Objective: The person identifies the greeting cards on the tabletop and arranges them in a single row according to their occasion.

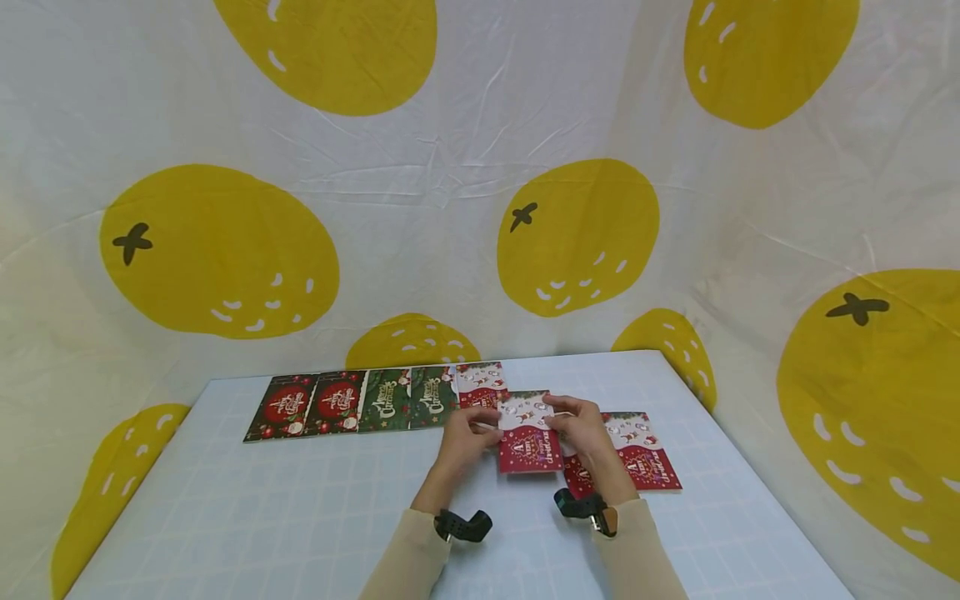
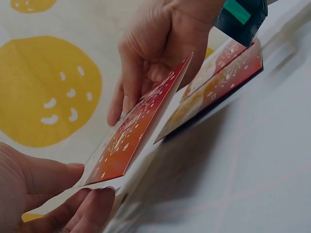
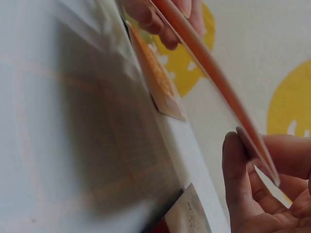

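Both hands hold a red-and-white Christmas card (image 1: 531,448) above the table, its printed face toward the head camera. My left hand (image 1: 463,440) pinches the card's left edge between thumb and fingers; in the left wrist view the left fingers (image 2: 46,177) grip one edge. On the opposite edge, my right hand (image 1: 588,432) pinches it, and the right wrist view shows the thumb and fingers of the right hand (image 3: 272,194) around that edge. Under the right wrist lie matching red-and-white cards (image 1: 648,467), partly covered by the hand.
Along the table's back edge runs a row: two dark red Christmas cards (image 1: 335,403), two green Christmas cards (image 1: 385,400) and a red-and-white card (image 1: 482,379), partly hidden by the left hand. The table (image 1: 300,517) has a pale checked cover. Behind hangs a fruit-print curtain (image 1: 420,250).
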Demonstrator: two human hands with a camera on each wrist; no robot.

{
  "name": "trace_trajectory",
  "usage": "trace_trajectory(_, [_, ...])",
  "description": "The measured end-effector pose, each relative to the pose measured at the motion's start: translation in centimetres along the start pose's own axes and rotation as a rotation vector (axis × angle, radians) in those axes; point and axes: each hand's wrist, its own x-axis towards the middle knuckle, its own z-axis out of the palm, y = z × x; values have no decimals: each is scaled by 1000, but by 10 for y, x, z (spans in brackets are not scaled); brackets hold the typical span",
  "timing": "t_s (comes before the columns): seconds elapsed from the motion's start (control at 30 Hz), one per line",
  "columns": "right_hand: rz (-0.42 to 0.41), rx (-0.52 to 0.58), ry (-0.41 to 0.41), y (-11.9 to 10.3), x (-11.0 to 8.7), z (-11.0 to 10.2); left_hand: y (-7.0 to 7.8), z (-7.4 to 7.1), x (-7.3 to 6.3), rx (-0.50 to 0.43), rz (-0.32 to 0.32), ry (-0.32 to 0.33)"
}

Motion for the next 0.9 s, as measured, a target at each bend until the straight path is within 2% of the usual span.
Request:
trace_trajectory(0.27, [19,8,59,-1,1,-2,-2,2,0,30,19,-61])
trace_trajectory(0.57, [34,-1,113,1,2,-3,1,3,-4,46,-21,-117])
trace_trajectory(0.9, [63,1,144,2,4,-3,1,4,-4,5,-53,-125])
